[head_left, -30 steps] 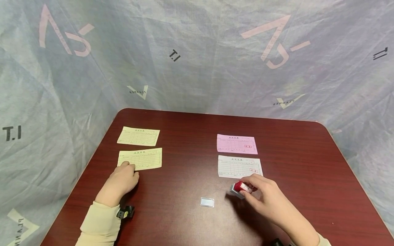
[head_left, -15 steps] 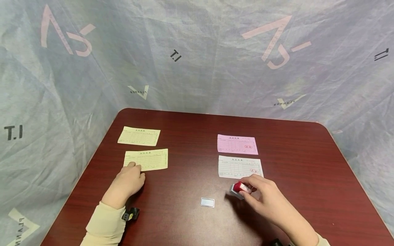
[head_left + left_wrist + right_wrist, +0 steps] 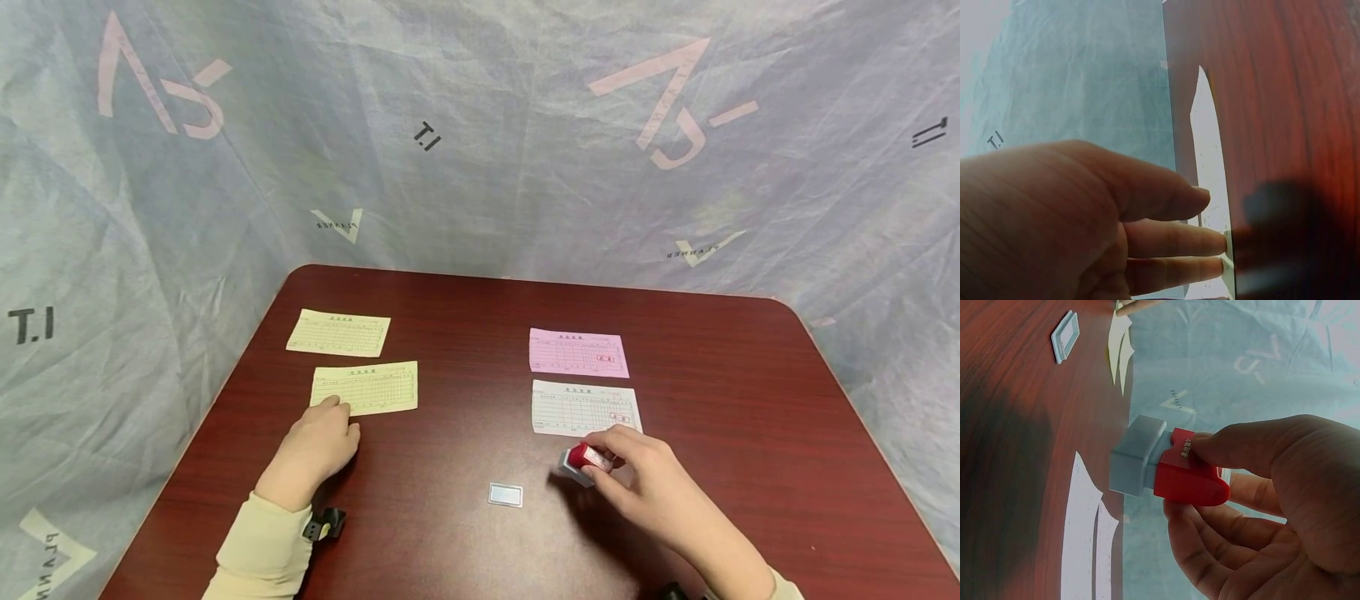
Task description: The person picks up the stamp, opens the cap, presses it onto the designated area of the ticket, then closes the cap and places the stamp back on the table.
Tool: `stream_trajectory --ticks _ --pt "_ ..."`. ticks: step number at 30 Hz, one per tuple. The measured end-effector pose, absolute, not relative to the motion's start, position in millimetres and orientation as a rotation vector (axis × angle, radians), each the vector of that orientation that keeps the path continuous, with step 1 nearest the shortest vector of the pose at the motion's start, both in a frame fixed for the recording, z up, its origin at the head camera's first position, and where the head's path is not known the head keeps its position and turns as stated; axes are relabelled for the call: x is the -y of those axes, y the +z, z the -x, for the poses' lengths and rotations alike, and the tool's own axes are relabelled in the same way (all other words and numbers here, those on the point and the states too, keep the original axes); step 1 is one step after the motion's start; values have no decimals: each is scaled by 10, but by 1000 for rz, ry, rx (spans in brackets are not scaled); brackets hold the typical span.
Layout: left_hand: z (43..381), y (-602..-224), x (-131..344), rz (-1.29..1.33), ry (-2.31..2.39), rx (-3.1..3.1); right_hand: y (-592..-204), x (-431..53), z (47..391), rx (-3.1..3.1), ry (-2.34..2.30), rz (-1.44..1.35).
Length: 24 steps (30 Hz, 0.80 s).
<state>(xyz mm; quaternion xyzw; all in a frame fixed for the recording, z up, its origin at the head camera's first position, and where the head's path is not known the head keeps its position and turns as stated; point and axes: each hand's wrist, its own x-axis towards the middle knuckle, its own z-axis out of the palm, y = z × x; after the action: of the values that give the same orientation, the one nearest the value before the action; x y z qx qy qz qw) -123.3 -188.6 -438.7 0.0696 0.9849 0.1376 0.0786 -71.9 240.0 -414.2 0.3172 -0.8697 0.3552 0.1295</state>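
Note:
In the head view my left hand (image 3: 315, 443) rests its fingertips on the lower left part of the nearer yellow form (image 3: 367, 387). The left wrist view shows these fingers (image 3: 1172, 240) stretched out onto the paper, thumb apart. My right hand (image 3: 651, 479) pinches a red-handled stamp (image 3: 589, 456) with a grey base, thumb on one side and fingers on the other. That stamp (image 3: 1188, 481) is held tilted above the table, just in front of a white form (image 3: 581, 408) bearing a red mark at its lower right.
A pink form (image 3: 576, 352), also red-marked, lies behind the white one. Another yellow form (image 3: 339, 333) is at the far left. A small rectangular grey cap (image 3: 506, 494) lies between my hands on the dark red table (image 3: 450, 333). A grey printed curtain (image 3: 465, 150) hangs behind.
My left hand has slid the nearer yellow form to the right across the table. The right hand and the stamp have stayed in place.

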Motion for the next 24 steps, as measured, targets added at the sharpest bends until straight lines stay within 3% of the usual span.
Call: stream_trajectory --ticks 24 --pt "1196 -4426 1702 -243 362 -2965 -4162 -2342 769 2484 1039 -956"
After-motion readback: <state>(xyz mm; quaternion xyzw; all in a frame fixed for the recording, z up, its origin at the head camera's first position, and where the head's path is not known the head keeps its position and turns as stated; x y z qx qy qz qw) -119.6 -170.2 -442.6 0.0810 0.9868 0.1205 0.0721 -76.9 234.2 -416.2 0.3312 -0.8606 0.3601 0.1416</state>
